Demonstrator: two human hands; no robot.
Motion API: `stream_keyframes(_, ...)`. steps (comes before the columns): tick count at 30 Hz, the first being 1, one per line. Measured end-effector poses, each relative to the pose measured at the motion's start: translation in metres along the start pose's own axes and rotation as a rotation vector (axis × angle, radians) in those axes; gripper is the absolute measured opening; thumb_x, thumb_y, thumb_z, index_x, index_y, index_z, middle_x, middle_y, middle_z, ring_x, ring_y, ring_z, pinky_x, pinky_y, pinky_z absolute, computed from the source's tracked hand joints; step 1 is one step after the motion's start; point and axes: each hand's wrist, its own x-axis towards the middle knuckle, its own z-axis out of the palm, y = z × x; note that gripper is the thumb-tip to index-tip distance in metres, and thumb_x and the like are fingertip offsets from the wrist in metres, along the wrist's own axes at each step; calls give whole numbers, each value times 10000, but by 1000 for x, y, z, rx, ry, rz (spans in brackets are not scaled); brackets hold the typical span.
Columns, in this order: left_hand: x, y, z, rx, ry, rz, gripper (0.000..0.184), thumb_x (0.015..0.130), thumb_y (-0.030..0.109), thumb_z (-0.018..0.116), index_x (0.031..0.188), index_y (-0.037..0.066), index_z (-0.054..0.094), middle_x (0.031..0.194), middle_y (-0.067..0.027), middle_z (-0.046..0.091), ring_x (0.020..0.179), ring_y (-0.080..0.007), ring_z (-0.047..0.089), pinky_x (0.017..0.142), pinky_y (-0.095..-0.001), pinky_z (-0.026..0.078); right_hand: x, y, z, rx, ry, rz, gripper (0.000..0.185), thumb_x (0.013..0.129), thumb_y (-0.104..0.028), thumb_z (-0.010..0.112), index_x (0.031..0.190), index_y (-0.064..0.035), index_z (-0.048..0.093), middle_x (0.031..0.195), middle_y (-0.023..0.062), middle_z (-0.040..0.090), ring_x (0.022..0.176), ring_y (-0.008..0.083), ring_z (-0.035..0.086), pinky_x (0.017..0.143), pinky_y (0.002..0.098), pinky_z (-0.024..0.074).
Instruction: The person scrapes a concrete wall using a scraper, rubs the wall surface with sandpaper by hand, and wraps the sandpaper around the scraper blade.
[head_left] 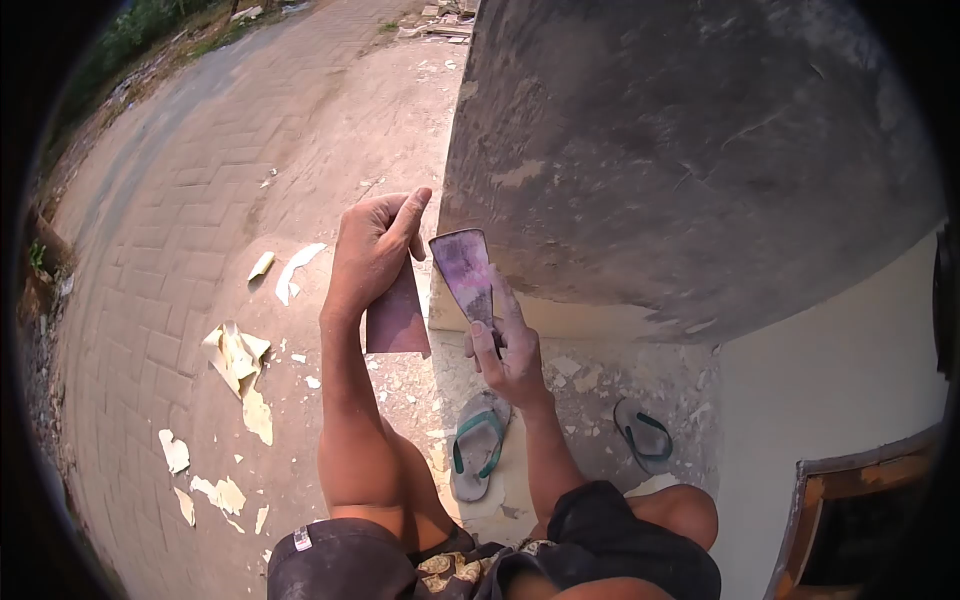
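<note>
My left hand [378, 240] is closed round the upper part of a flat, reddish-purple sheet [397, 318], which hangs below my fingers. In my right hand [510, 352] is a scraper [463, 265] with a wide purple-stained blade, pointing up and slightly left. My fingers wrap its lower end, so the handle is mostly hidden. The blade stands close to the left hand, with a small gap between them. Just beyond the blade is the edge of a dark, patchy wall [640, 150] with a pale strip along its bottom.
Peeled paint pieces [238, 360] lie on the paving [150, 300] at left. Two grey sandals with green straps, one near my right forearm [480, 445] and one farther right [643, 435], rest among chips. A wooden frame [800, 520] is at lower right.
</note>
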Motion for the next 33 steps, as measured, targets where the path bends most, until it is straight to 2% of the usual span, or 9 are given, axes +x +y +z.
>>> stream_keyframes(5, -2, -24, -31, 620, 292, -102, 219, 772, 250, 614, 775, 38, 557, 593, -110, 584, 566, -216, 582, 587, -336, 439, -10, 30, 31, -12, -525, 364, 532, 839, -126, 480, 1346, -106, 321, 658, 79, 579, 584, 135, 538, 627, 294, 439)
stream_keyframes(8, -2, -29, -37, 603, 333, -68, 196, 755, 212, 623, 795, 39, 539, 556, -86, 568, 524, -177, 556, 547, -317, 419, -65, 129, 71, -246, -598, 289, 477, 800, -138, 522, 1268, -100, 433, 807, 160, 630, 685, 237, 610, 684, 349, 462)
stream_keyframes(10, -3, -25, -36, 558, 324, -35, 202, 747, 206, 639, 776, 30, 545, 558, -73, 581, 510, -140, 553, 522, -287, 412, -78, 121, 70, -20, -706, 730, 464, 752, -123, 537, 1210, -71, 482, 864, 217, 616, 797, 315, 609, 735, 379, 463)
stream_keyframes(18, -11, -25, -19, 356, 54, -67, 252, 703, 257, 693, 751, 32, 590, 626, -75, 620, 587, -134, 591, 584, -272, 444, -113, 175, 72, -530, -696, 379, 414, 749, -283, 603, 1119, -98, 582, 832, 183, 632, 793, 297, 613, 753, 370, 471)
stream_keyframes(21, -13, -24, -16, 287, -84, -57, 253, 703, 253, 697, 762, 29, 594, 643, -78, 620, 593, -125, 583, 584, -267, 443, -85, 148, 61, -336, -647, 539, 509, 761, -349, 610, 1183, -74, 534, 932, 171, 634, 898, 277, 604, 813, 359, 455)
stream_keyframes(23, -15, -20, -15, 124, -186, -56, 249, 734, 255, 695, 765, 38, 577, 684, -44, 616, 621, -95, 550, 593, -251, 432, -54, 114, 53, 203, -728, 618, 717, 750, -484, 616, 1271, -29, 429, 1180, 166, 533, 1110, 250, 502, 942, 369, 381)
stream_keyframes(26, -20, -4, -14, 17, -272, -69, 229, 771, 256, 681, 771, 66, 554, 758, -22, 620, 687, -78, 537, 647, -231, 426, -40, 92, 47, 766, -816, 298, 901, 725, -605, 577, 1338, -7, 297, 1348, 150, 351, 1260, 242, 329, 1038, 403, 270)
stream_keyframes(29, -25, 4, -11, -151, -334, -81, 223, 774, 247, 679, 776, 66, 549, 749, -13, 615, 706, -83, 540, 673, -237, 425, -27, 40, 45, 1048, -526, 123, 1011, 679, -682, 553, 1349, 7, 238, 1376, 152, 290, 1294, 219, 262, 1064, 413, 234)
stream_keyframes(33, -30, 2, 1, -177, -337, 146, 276, 784, 244, 667, 930, 45, 541, 950, -49, 587, 718, -99, 542, 695, -251, 428, -6, -20, 30, 1377, -98, 381, 598, 890, -417, 457, 1315, -19, 318, 1289, 105, 406, 1219, 194, 365, 1023, 336, 278)
